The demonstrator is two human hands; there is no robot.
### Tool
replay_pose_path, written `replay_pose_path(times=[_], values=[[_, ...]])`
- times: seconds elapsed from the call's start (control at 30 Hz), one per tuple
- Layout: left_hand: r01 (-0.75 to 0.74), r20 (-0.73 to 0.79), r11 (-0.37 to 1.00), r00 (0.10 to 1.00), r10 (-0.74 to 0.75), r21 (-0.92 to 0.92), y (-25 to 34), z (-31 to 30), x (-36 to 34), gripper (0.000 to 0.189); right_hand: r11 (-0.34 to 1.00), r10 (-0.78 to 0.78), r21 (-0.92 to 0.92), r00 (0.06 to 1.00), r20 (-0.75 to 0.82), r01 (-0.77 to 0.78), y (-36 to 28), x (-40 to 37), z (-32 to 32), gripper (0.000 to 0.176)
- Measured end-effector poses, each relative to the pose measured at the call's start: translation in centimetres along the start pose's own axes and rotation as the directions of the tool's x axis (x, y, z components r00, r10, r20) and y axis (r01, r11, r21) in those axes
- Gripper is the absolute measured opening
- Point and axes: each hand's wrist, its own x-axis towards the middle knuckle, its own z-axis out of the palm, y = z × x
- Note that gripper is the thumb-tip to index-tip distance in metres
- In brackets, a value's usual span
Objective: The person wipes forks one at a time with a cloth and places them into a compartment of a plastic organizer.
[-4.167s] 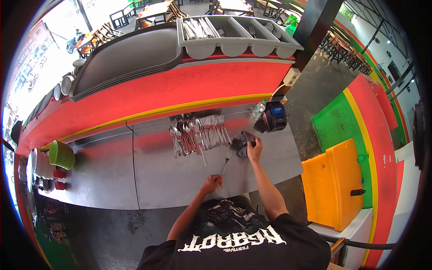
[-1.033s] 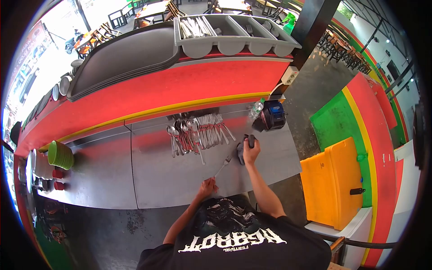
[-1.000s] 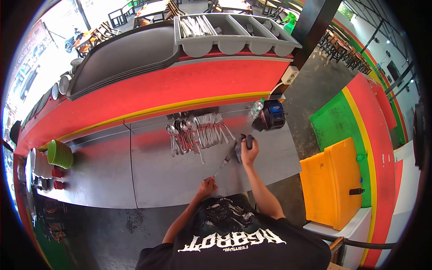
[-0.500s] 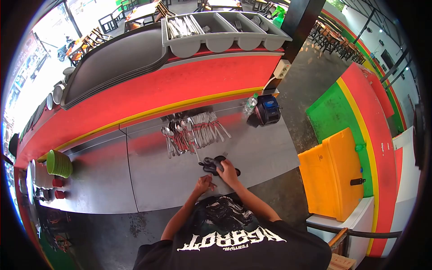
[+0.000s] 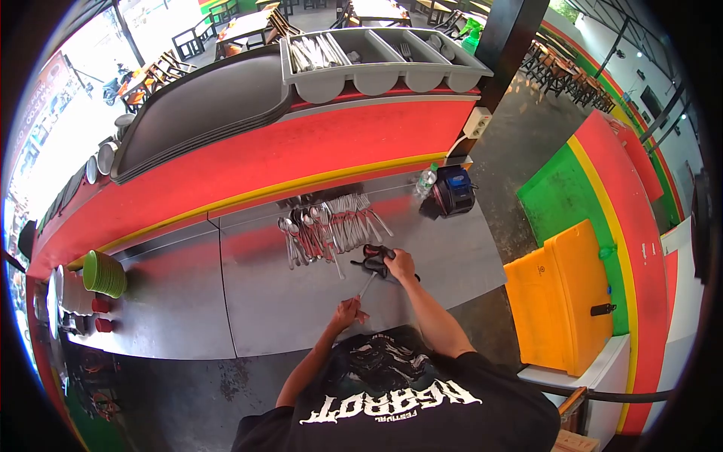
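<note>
Head view, from where I stand: a row of cutlery (image 5: 348, 227) lies spread on the steel bench (image 5: 162, 305). On the person's side of that row, the left hand (image 5: 349, 313) pinches one end of a thin metal utensil (image 5: 367, 287), its far end hidden at a dark cloth (image 5: 373, 265). That cloth is bunched in the grasp of the right hand (image 5: 401, 265), just off the row's near right corner. Right of the row are a clear bottle (image 5: 425, 182) and a dark bag (image 5: 455, 191); well to its left, stacked green bowls (image 5: 105, 274)
</note>
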Motion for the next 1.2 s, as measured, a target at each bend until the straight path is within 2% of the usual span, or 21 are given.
replay_pose_path(times=[0.07,0.1,0.2,0.27,0.37,0.47,0.53,0.6,0.67,0.77,0.8,0.83,0.87,0.9,1.03,1.1,1.13,1.2], values=[[0.050,-0.041,0.999,0.998,-0.050,0.009,0.2,0.3,-0.1,0.042,0.995,0.097,-0.023,0.994,0.051,-0.096,-0.3,1.1,-1.0,0.040],[0.074,-0.065,0.997,0.995,-0.073,0.010,0.2,0.4,-0.1,0.043,0.982,0.171,0.091,0.985,-0.037,-0.167,-0.2,1.5,-1.2,0.043],[0.013,-0.113,0.998,0.994,-0.007,0.053,-0.2,0.7,-0.4,0.045,0.931,0.297,0.306,0.902,-0.315,-0.200,-0.8,4.0,-1.7,0.044],[-0.005,-0.113,0.997,0.994,0.014,0.083,-0.3,0.7,-0.4,0.047,0.823,0.147,0.565,0.946,-0.291,0.046,-3.8,4.9,-4.7,0.041],[0.025,-0.099,0.993,0.995,-0.014,0.118,-0.4,0.5,-0.2,0.050,0.670,-0.003,0.639,0.862,-0.506,0.378,-9.2,4.5,-7.5,0.036],[0.048,-0.095,0.994,0.995,-0.039,0.094,-0.2,0.2,0.0,0.051,0.707,-0.131,0.623,0.927,-0.352,0.336,-12.6,-0.4,-10.4,0.034],[0.062,-0.089,0.997,0.994,-0.057,0.051,-0.5,0.2,0.1,0.049,0.710,-0.217,0.585,0.912,-0.348,0.392,-12.9,-3.6,-8.9,0.034],[0.087,-0.081,0.996,0.993,-0.087,0.003,-1.4,-0.1,0.6,0.045,0.820,-0.352,0.432,0.926,-0.135,0.374,-9.6,-6.6,-4.8,0.032],[0.021,-0.080,0.985,0.997,-0.007,0.169,-2.4,-0.6,0.6,0.041,0.785,-0.568,0.337,0.821,0.060,0.519,-5.8,-9.9,-0.7,0.032],[-0.058,-0.031,0.948,0.997,0.071,0.314,-2.8,-0.9,0.3,0.035,0.833,-0.484,0.257,0.871,-0.091,0.490,-2.0,-12.9,2.6,0.032],[-0.081,-0.013,0.935,0.996,0.091,0.344,-2.7,-1.2,0.4,0.034,0.856,-0.466,0.224,0.883,-0.055,0.466,-2.3,-12.3,2.3,0.032],[0.115,-0.074,0.993,0.990,-0.116,-0.026,-1.4,-0.4,0.1,0.037,0.880,-0.441,0.190,0.898,-0.015,0.435,-2.7,-11.9,1.7,0.031],[0.120,-0.073,0.992,0.990,-0.122,-0.038,-0.8,-0.1,-0.2,0.039,0.904,-0.407,0.152,0.913,0.023,0.400,-3.0,-11.5,1.0,0.030],[0.123,-0.068,0.991,0.990,-0.126,-0.048,-0.7,0.1,-0.1,0.040,0.906,-0.404,0.121,0.914,-0.037,0.405,-3.1,-10.8,0.5,0.030],[0.116,-0.059,0.989,0.991,-0.122,-0.091,0.0,0.1,0.1,0.047,0.965,-0.234,0.080,0.956,-0.175,0.250,-1.4,-6.7,1.0,0.030],[0.102,-0.061,0.995,0.993,-0.100,0.021,0.5,0.1,-0.2,0.047,0.982,-0.158,0.069,0.965,-0.211,0.176,-0.4,-4.5,1.0,0.030],[0.092,-0.063,0.993,0.994,-0.087,0.075,0.8,0.1,-0.2,0.047,0.986,-0.157,0.029,0.970,-0.188,0.165,-0.1,-3.7,0.6,0.030],[0.101,-0.070,0.994,0.993,-0.099,0.035,1.0,0.2,-0.3,0.048,0.988,-0.148,-0.052,0.978,-0.144,0.142,0.2,-2.3,-0.2,0.029]])
